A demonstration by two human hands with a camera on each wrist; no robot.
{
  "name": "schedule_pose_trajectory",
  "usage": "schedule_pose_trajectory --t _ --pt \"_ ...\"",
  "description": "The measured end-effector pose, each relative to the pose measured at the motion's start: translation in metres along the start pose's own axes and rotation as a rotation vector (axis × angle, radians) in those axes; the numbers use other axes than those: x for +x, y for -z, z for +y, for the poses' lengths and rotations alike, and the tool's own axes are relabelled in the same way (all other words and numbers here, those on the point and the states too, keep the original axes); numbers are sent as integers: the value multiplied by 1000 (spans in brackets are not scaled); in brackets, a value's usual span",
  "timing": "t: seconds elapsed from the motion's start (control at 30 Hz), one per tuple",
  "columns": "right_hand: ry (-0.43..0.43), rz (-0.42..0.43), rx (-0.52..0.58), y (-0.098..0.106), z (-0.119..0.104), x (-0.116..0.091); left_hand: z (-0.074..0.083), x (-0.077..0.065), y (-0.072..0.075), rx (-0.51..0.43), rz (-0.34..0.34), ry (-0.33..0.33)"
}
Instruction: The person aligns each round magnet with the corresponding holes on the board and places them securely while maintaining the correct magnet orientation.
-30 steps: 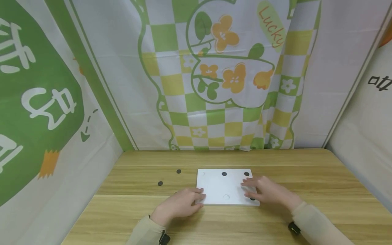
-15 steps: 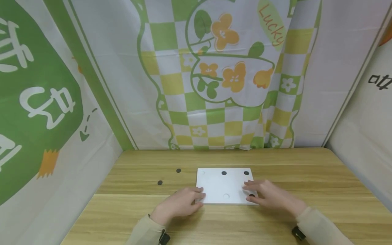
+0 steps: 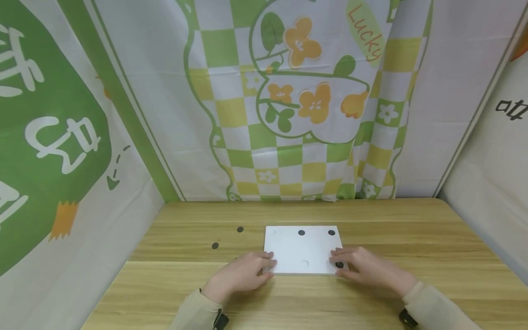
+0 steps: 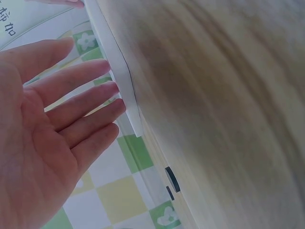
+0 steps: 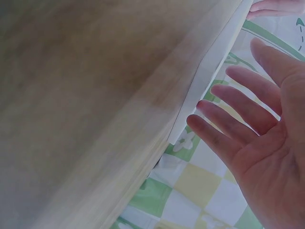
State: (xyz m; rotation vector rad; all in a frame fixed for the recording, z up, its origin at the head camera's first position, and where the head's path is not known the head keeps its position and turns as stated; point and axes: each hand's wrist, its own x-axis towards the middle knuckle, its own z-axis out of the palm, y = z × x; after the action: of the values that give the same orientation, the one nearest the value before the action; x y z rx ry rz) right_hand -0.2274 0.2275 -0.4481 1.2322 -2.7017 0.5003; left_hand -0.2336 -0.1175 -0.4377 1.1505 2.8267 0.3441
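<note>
Both left grip and right grip are loosely spread at opposite ends of the white rectangular board on the wooden surface; likely light and stiff, best held by its short edges.

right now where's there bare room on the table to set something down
Bare wood shows on the table right of the white board, past the right hand; behind the board, up to the checkered cloth; and on its near side, between the sleeves. It is crowded left of the board, where two black discs lie near the left hand.
</note>
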Motion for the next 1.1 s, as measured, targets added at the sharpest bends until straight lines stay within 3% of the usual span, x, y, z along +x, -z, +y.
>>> schedule_pose_trajectory --t 0.27,0.53,0.83,1.1 --pt "53 11 -50 -4 0 -1 1 0 0 -3 2 -5" --pt "31 -13 -28 -5 1 0 3 0 3 -7 -4 7" --pt "84 12 -47 -7 0 0 5 -2 3 -6 0 12" --pt "60 0 -32 -7 2 1 6 -2 4 -10 0 19"
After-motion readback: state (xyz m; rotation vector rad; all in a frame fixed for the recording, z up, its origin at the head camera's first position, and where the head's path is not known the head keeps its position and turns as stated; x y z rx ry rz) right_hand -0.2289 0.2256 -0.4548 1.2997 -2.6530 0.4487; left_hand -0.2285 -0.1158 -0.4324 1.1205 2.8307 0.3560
